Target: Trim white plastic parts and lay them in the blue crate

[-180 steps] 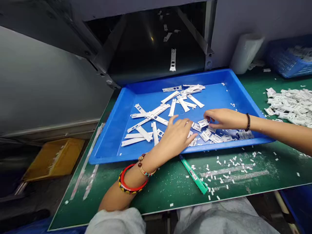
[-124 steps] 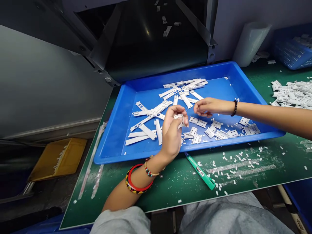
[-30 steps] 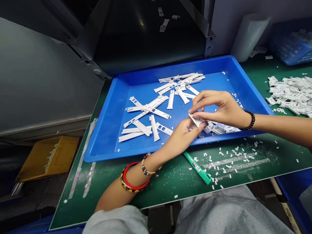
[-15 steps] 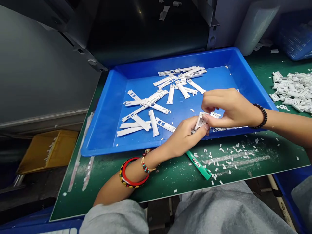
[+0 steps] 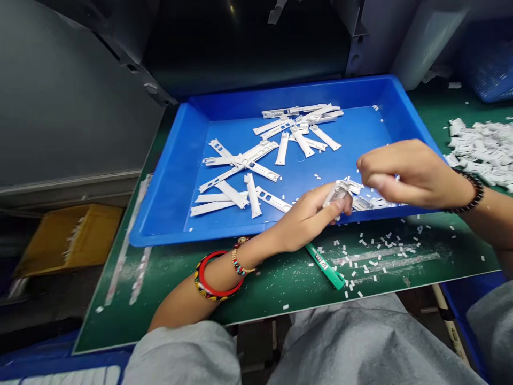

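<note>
My left hand (image 5: pixel 306 219) grips a small white plastic part (image 5: pixel 337 191) between thumb and fingers, over the near edge of the blue tray (image 5: pixel 156 187). To its right and apart from it, my right hand (image 5: pixel 419 174) is closed with the fingers curled in and the thumb against them. Whatever those fingers hold, if anything, is hidden. Small white parts (image 5: pixel 363 203) lie in the tray below the hands. Long white plastic strips (image 5: pixel 252 195) are spread through the tray's left and middle.
A green cutter-like tool (image 5: pixel 326 270) lies on the green table (image 5: pixel 264 305) among tiny white chips (image 5: pixel 379 262). A heap of white parts (image 5: pixel 484 149) covers the table at right. Behind the tray is a dark conveyor belt (image 5: pixel 248 59). A yellow bin (image 5: pixel 88 240) stands low at left.
My right hand has pulled away from the white part and moved right. My left hand still holds the part, now slightly tilted. The view has shifted a little.
</note>
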Demonstrator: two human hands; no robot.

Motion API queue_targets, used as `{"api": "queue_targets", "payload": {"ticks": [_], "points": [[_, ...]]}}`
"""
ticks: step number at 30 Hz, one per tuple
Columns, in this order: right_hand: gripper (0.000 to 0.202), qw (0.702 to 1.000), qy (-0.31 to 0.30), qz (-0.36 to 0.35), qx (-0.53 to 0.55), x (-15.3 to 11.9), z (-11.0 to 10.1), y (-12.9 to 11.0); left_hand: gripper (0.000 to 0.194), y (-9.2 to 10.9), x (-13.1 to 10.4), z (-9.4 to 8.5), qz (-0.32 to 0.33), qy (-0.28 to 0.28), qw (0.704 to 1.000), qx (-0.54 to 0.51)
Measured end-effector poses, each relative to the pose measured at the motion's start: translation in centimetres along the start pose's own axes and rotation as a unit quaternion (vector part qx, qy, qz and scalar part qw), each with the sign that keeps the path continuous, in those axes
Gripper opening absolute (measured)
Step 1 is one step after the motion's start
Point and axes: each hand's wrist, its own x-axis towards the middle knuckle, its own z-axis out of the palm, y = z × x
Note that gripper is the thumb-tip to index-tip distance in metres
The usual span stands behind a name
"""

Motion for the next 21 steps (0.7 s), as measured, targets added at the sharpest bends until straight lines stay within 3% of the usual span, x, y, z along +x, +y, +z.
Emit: {"api": "queue_targets", "payload": {"ticks": [4,6,8,10,12,14,16,18,21], "points": [[0.033,0.976,-0.205,-0.048,-0.05,-3.0,1.0,-2.6,0.014,-0.5,0.7,-0.3,-0.049,0.078,0.993,-0.074],[0.036,0.962,-0.261,-0.032,-0.072,-4.4,0.9,-3.1,0.013,-0.7,1.0,-0.4,-0.062,0.095,0.987,-0.11],[0.036,0.966,-0.243,0.019,-0.088,-5.2,-0.3,-2.2,0.015,-0.8,1.2,-0.4,-0.063,0.111,0.982,-0.142],[0.026,0.968,-0.176,0.11,-0.143,-5.5,-2.1,0.3,0.02,-0.9,1.3,-0.5,-0.055,0.133,0.976,-0.161],[0.012,0.927,-0.154,0.233,-0.251,-5.6,-3.4,3.7,0.025,-0.9,1.3,-0.5,-0.044,0.148,0.974,-0.164],[0.015,0.884,-0.212,0.311,-0.278,-5.6,-3.6,7.0,0.025,-0.9,1.3,-0.5,-0.043,0.149,0.974,-0.167],[0.016,0.866,-0.29,0.327,-0.245,-5.5,-2.9,9.4,0.02,-0.9,1.3,-0.5,-0.055,0.142,0.973,-0.176],[0.008,0.864,-0.329,0.32,-0.207,-5.3,-2.0,10.4,0.017,-0.9,1.2,-0.5,-0.067,0.134,0.973,-0.177],[0.009,0.907,-0.278,0.28,-0.146,-4.4,-1.4,9.4,0.018,-0.5,1.1,-0.5,-0.082,0.113,0.979,-0.148]]}}
